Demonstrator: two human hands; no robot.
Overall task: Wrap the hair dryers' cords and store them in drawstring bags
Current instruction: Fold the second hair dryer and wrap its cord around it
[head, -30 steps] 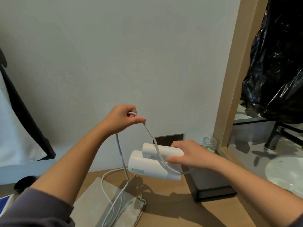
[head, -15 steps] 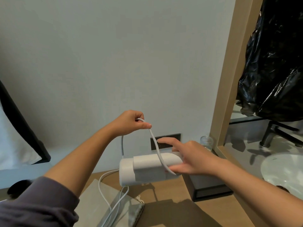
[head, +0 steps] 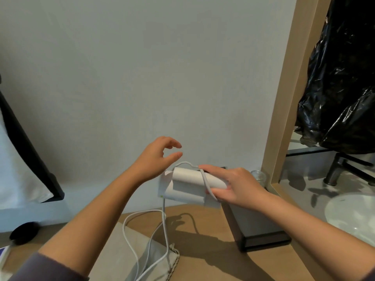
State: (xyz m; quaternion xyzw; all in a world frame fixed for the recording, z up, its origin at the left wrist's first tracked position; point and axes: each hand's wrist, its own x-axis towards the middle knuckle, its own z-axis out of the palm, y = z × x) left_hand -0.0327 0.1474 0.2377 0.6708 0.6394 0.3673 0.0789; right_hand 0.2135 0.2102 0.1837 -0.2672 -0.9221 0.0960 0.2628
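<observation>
A folded white hair dryer (head: pixel 187 185) is held in the air above the wooden counter. My right hand (head: pixel 233 185) grips its right end, index finger stretched along the top and thumb underneath. The white cord (head: pixel 206 183) loops once over the dryer, arches above it, and hangs down to the counter in loose loops. My left hand (head: pixel 157 159) hovers just above and left of the dryer, fingers loosely curled, holding nothing. A beige drawstring bag (head: pixel 125 254) lies flat on the counter under the cord's loops.
A black box (head: pixel 257 230) sits on the wooden counter (head: pixel 213 260) below my right hand, with a small glass jar (head: pixel 258 176) behind it. A wooden partition (head: pixel 284 118) separates a sink (head: pixel 353 216) and a black plastic bag (head: pixel 345 78). A dark round object (head: pixel 24 233) lies far left.
My left hand has let go of the cord, which now lies over the dryer. The dryer has turned slightly in my right hand.
</observation>
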